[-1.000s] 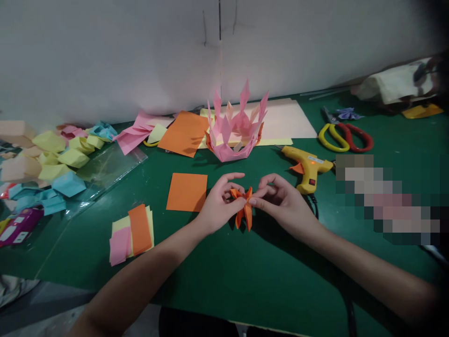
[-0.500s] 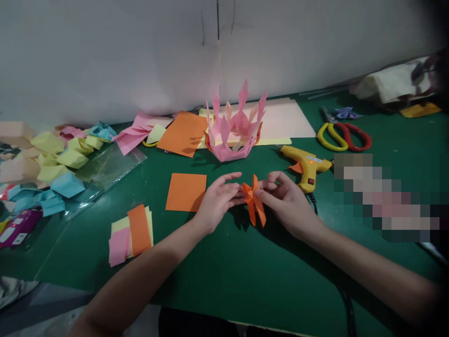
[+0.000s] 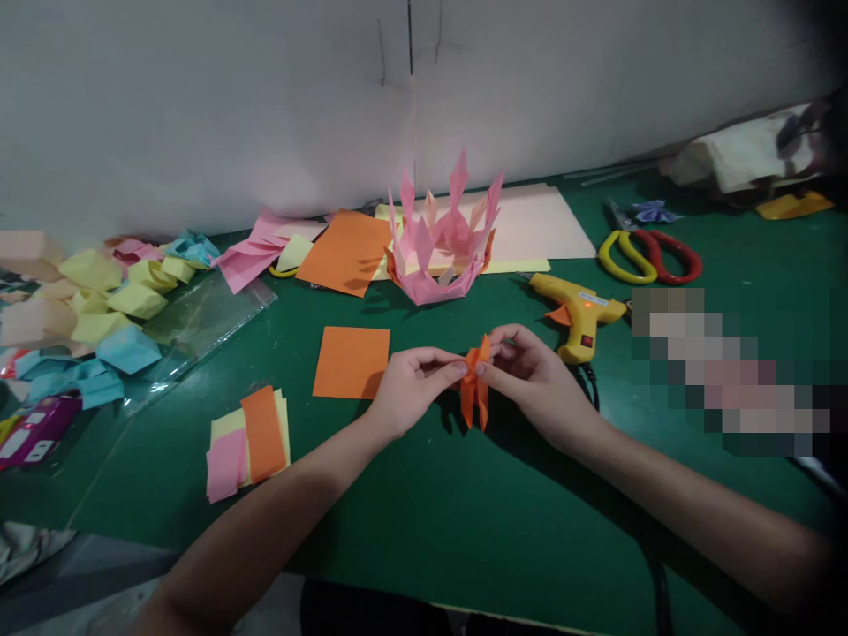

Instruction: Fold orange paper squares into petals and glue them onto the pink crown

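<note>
An orange folded paper piece with pointed petals is held between both hands above the table. My left hand pinches its left side between thumb and fingers. On its right side, the thumb and fingers of my right hand grip it; some of those fingertips are hidden behind the paper. A square orange sheet lies flat beside my left hand, partly covered by it. Beyond the hands stands a pink folded paper crown with upright points and some orange parts.
A yellow glue gun with a lit orange light lies right of the crown, near red-and-yellow-handled scissors. Small paper pieces lie at left front. Folded paper shapes are heaped far left. Larger sheets lie behind the crown.
My left fingers have gone from spread to pinching the orange folded piece. The piece has turned, and its lower petals now sit closer together. My right hand keeps its grip.
</note>
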